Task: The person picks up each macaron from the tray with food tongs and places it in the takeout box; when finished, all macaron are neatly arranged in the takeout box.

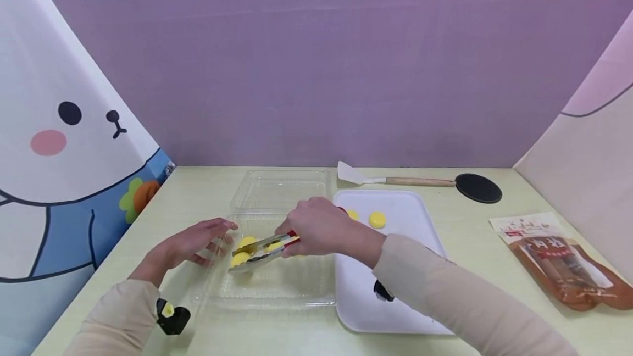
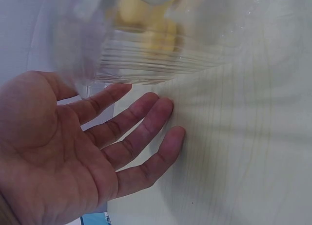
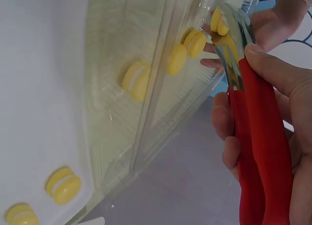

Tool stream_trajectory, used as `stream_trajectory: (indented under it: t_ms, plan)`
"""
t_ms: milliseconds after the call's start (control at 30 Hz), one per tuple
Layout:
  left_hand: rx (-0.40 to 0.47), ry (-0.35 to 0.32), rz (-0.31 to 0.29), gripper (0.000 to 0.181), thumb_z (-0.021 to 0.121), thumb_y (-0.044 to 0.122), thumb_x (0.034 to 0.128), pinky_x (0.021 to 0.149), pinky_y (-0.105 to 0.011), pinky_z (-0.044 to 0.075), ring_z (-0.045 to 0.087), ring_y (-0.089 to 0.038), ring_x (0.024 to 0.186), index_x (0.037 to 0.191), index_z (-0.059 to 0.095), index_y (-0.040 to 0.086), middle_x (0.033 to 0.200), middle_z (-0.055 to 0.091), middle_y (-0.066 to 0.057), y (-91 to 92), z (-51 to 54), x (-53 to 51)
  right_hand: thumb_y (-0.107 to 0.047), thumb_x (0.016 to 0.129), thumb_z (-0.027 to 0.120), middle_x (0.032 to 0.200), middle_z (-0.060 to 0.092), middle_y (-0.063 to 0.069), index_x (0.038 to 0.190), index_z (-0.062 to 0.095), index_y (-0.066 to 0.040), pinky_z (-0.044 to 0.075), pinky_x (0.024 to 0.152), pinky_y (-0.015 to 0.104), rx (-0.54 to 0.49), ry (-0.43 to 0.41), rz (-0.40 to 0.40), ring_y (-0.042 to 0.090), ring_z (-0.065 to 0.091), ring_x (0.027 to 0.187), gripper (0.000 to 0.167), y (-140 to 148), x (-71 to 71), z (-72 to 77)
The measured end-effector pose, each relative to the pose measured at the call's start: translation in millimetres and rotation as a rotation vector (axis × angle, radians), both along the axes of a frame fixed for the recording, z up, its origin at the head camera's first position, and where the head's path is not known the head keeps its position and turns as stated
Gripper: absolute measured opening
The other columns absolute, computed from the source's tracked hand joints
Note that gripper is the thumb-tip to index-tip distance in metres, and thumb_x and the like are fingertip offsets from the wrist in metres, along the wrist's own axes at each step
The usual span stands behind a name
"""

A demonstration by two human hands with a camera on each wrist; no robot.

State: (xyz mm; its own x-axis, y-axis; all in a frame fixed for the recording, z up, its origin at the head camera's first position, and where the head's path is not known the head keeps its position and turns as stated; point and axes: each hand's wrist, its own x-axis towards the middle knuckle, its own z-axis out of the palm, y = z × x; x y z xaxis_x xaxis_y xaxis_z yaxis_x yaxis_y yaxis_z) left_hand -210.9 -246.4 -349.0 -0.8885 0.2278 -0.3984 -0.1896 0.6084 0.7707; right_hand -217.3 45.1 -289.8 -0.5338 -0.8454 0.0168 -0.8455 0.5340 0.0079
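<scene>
My right hand (image 1: 321, 229) grips metal tongs with red handles (image 3: 265, 147). Between the tong tips, in the left part of a clear plastic clamshell box (image 1: 277, 290), is a yellow macaron (image 3: 219, 21); whether it touches the box floor, I cannot tell. More macarons (image 3: 138, 81) lie inside the box, partly behind the tongs and right hand in the head view. Beside the box's left wall is my left hand (image 1: 198, 238), its fingers spread and loosely bent, holding nothing. In the left wrist view the fingertips (image 2: 165, 108) lie close below the ribbed wall.
On the right of the box, a white tray (image 1: 390, 312) bears two yellow macarons (image 1: 377, 220). Behind it lies a white spatula (image 1: 351, 173) with a wooden handle, near a black round disc (image 1: 478, 188). A brown-and-white food packet (image 1: 559, 262) rests at the far right.
</scene>
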Motion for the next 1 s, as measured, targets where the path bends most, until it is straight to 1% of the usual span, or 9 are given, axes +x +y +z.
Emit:
stream_trajectory:
  t_ms: [133, 300, 533, 733, 867, 1000]
  plan:
    - [-0.001, -0.001, 0.001, 0.054, 0.037, 0.039, 0.1107, 0.082, -0.046, 0.058, 0.060, -0.030, 0.107, 0.147, 0.042, 0.000, 0.130, 0.055, -0.021, 0.0, 0.3, 0.0, -0.044, 0.089, 0.078, 0.078, 0.070, -0.016, 0.116, 0.079, -0.028, 0.041, 0.057, 0.026, 0.005, -0.021, -0.007, 0.003, 0.052, 0.062, 0.031, -4.0, 0.0, -6.6]
    - [-0.005, -0.004, 0.003, 0.054, 0.037, 0.040, 0.1107, 0.082, -0.046, 0.057, 0.059, -0.031, 0.108, 0.148, 0.042, 0.000, 0.131, 0.055, -0.021, -0.3, 0.2, -0.3, -0.046, 0.089, 0.077, 0.079, 0.070, -0.017, 0.117, 0.078, -0.029, 0.041, 0.058, 0.026, 0.008, -0.013, -0.003, 0.003, 0.052, 0.061, 0.032, -6.9, -0.1, -14.5]
    - [-0.007, -0.006, 0.001, 0.054, 0.037, 0.040, 0.1107, 0.083, -0.047, 0.057, 0.059, -0.033, 0.110, 0.148, 0.041, 0.001, 0.133, 0.053, -0.022, -0.5, -1.0, -1.2, -0.046, 0.088, 0.078, 0.087, 0.074, -0.015, 0.116, 0.079, -0.029, 0.042, 0.056, 0.025, -0.004, -0.007, -0.005, 0.003, 0.054, 0.064, 0.033, -6.9, 0.8, -22.5]
    - [-0.011, -0.003, -0.002, 0.054, 0.037, 0.040, 0.1107, 0.083, -0.047, 0.057, 0.058, -0.033, 0.111, 0.148, 0.042, 0.001, 0.134, 0.053, -0.023, -0.4, -1.4, -2.0, -0.045, 0.089, 0.078, 0.083, 0.073, -0.015, 0.116, 0.079, -0.029, 0.041, 0.056, 0.025, -0.025, -0.008, -0.001, 0.004, 0.052, 0.062, 0.031, -6.9, 1.4, -26.1]
    - [-0.012, -0.004, 0.000, 0.054, 0.036, 0.039, 0.1109, 0.083, -0.047, 0.057, 0.059, -0.034, 0.111, 0.148, 0.042, 0.001, 0.134, 0.053, -0.023, -0.7, -1.7, -2.0, -0.046, 0.089, 0.077, 0.079, 0.070, -0.017, 0.115, 0.078, -0.030, 0.040, 0.055, 0.025, -0.020, 0.013, 0.008, 0.004, 0.052, 0.062, 0.030, -7.0, 1.9, -27.0]
    - [-0.005, -0.009, 0.002, 0.053, 0.036, 0.039, 0.1110, 0.083, -0.047, 0.057, 0.059, -0.033, 0.110, 0.148, 0.042, 0.001, 0.132, 0.054, -0.021, -1.1, -1.7, -1.6, -0.048, 0.089, 0.077, 0.081, 0.071, -0.017, 0.118, 0.077, -0.030, 0.040, 0.055, 0.023, -0.022, 0.012, 0.007, 0.003, 0.052, 0.061, 0.035, -5.9, 2.4, -27.9]
